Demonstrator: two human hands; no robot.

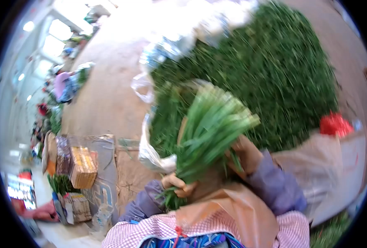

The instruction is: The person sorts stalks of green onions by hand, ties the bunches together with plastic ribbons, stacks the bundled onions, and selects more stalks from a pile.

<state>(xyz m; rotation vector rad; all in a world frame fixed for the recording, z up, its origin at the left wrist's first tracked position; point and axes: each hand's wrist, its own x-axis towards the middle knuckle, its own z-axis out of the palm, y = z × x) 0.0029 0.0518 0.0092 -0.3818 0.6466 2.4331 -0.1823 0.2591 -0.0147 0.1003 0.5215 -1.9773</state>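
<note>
The person's left hand (pixel 178 184) was curled closed at lower center; the right hand (pixel 246 155), fingers hidden, was higher, to its right, both forearms angled inward.

So the bundle (pixel 216 130) is a fat, fanned-out bunch of long, flat green leaves, bright against the darker stuff past it. It's tilted, pale whitish-green stalk ends spread wide at the upper right, narrowing down to the leafy end, where the left grip (pixel 178 184) is closed round it and dark tips poke out below. Right grip (pixel 245 153) is just beside it, partly hidden, so can't tell if it's touching. Leaves look a bit blurry. Beyond it lies the pile (pixel 274 74), a big, wide, messy spread of loose dark green blades pointing every which way.
</note>
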